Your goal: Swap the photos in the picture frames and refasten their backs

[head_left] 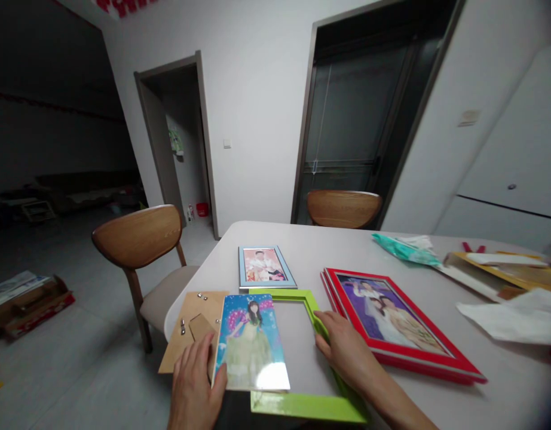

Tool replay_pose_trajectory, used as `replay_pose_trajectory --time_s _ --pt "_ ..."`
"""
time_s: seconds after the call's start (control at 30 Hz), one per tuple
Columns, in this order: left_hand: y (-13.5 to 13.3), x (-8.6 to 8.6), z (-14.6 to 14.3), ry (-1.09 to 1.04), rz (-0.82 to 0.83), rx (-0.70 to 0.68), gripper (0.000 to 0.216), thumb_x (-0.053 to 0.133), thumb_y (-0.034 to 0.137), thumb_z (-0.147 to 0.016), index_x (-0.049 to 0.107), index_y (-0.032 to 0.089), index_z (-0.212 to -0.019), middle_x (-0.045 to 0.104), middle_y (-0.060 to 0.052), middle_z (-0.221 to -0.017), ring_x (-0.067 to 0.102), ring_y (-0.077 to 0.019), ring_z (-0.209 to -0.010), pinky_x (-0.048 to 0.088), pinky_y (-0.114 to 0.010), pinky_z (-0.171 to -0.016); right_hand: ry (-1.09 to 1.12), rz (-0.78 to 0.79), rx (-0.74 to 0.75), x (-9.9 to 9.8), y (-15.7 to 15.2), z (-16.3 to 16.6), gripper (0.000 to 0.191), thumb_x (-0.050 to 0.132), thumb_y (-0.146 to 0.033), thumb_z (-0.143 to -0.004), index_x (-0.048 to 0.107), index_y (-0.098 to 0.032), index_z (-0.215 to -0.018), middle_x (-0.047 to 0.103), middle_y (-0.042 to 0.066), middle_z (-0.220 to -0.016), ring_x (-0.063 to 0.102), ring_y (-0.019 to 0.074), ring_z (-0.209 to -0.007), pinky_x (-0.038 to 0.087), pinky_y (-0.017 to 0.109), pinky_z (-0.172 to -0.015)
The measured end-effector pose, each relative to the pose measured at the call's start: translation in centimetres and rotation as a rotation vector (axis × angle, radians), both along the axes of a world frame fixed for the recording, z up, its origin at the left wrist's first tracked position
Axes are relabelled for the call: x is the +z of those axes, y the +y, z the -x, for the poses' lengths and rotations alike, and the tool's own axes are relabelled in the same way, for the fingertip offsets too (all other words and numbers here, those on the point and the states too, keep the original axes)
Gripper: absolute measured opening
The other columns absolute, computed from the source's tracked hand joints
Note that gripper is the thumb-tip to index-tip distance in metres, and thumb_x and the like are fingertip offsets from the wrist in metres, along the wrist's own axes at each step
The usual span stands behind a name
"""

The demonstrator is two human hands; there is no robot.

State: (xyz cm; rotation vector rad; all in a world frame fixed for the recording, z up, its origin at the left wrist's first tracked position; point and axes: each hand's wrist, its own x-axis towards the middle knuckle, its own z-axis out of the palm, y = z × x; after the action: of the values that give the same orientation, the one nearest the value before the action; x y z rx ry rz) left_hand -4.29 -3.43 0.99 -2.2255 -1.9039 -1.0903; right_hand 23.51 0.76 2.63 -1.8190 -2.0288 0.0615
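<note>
My left hand (197, 382) grips the lower left edge of a glossy photo (251, 343) of a figure in a pale green dress on blue. Its thumb lies at the photo's edge, and its fingers reach over a brown backing board (192, 319) with metal clips and a stand flap. The photo overlaps the left side of a green picture frame (309, 406), whose opening shows the tabletop. My right hand (345, 349) is closed around that frame's right side. Close by on the right, red picture frames (394, 316) lie stacked, the top one holding a wedding photo.
A blue picture frame (264, 267) lies farther back on the white table (329, 242). Turquoise packaging (405, 249), white paper (513, 316) and an opened yellow envelope (522, 275) are at the right. Wooden chairs stand at the left (141, 236) and the far side (344, 208).
</note>
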Motion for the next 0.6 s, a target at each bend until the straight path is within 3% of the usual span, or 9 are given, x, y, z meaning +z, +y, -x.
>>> replay_pose_trajectory --time_s 0.13,0.3,0.6 --pt "-0.3 -0.1 -0.4 0.125 -0.063 -0.156 0.039 0.046 0.020 -0.070 0.048 0.015 -0.109 0.058 -0.012 -0.108 0.052 -0.0254 -0.100 0.045 -0.043 -0.081 0.004 -0.078 0.052 -0.6 0.0 0.6 0.038 0.043 -0.019 -0.072 0.055 -0.008 -0.107 0.053 0.016 -0.109 0.047 0.0236 -0.102 0.036 0.035 -0.089" --pt "-1.0 -0.3 -0.7 0.278 -0.043 -0.358 0.053 0.046 0.012 -0.064 0.044 0.017 -0.116 0.048 -0.012 -0.121 0.044 -0.0281 -0.111 0.039 -0.051 -0.088 -0.030 -0.049 0.053 -1.2 0.0 0.8 0.037 0.044 -0.017 -0.071 0.057 -0.007 -0.104 0.053 0.016 -0.108 0.045 0.0252 -0.102 0.035 0.037 -0.090" --pt "0.0 -1.0 -2.0 0.322 0.034 -0.375 0.062 0.040 0.001 -0.058 0.045 0.020 -0.117 0.046 -0.010 -0.124 0.041 -0.0261 -0.114 0.037 -0.048 -0.091 -0.003 -0.029 0.042 -0.9 -0.6 0.9 0.035 0.046 -0.020 -0.071 0.059 -0.011 -0.102 0.052 0.015 -0.110 0.044 0.0255 -0.104 0.034 0.036 -0.091"
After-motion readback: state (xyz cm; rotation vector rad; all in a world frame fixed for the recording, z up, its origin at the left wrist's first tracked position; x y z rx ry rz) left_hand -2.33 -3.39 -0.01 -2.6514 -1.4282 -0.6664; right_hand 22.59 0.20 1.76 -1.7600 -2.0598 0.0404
